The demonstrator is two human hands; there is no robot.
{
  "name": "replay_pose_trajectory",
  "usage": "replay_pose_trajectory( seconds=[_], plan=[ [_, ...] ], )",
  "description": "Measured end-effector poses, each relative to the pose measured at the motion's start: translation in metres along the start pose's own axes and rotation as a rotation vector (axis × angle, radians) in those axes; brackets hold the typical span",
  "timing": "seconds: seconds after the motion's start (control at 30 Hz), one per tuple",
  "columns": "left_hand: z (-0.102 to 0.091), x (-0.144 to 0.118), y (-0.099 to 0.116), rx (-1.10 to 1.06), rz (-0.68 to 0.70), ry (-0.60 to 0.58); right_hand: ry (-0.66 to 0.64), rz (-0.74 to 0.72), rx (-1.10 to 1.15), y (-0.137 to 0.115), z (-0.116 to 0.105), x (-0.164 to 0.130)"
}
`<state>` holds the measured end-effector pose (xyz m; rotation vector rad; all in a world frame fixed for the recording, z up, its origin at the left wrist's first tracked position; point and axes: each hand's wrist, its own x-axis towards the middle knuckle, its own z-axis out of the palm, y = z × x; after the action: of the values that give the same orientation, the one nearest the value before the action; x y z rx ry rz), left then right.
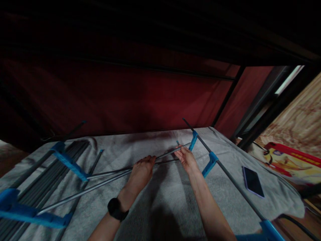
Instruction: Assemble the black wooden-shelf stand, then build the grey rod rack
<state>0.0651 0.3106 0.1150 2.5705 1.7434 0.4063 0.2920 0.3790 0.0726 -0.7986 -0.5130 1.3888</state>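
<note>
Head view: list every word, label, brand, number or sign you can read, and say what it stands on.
No text is readable.
Red-and-yellow package: lettering along its red band, too blurred to read.
Phone and watch: no readable characters.
Blue connector and grey rod: no lettering visible.

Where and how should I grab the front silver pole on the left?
Probably around the middle of the front pole, from above, between the blue bracket and the left hand. It's long, thin and straight; one end meets the bracket, and the back pole crowds it near the hand, so the middle gives fingers more room.
</note>
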Motion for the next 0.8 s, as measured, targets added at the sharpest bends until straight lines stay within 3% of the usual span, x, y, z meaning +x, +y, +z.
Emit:
replay_pose_trajectory(
  seconds=[0.13, 0.43, 0.8],
  plan=[
    [-0.001, 0.002, 0.007, 0.028, -0.021, -0.027, 0.021, 0.035, 0.018, 0.003, -0.006, 0.003],
    [0.031, 0.004, 0.012, 0.106, -0.068, -0.222, 0.136, 0.210, 0.036, 0.044, -0.039, 0.006],
    [0.064, 0.014, 0.004, 0.091, -0.050, -0.184, 0.167, 0.252, 0.017, 0.056, -0.056, 0.013]
  ],
)
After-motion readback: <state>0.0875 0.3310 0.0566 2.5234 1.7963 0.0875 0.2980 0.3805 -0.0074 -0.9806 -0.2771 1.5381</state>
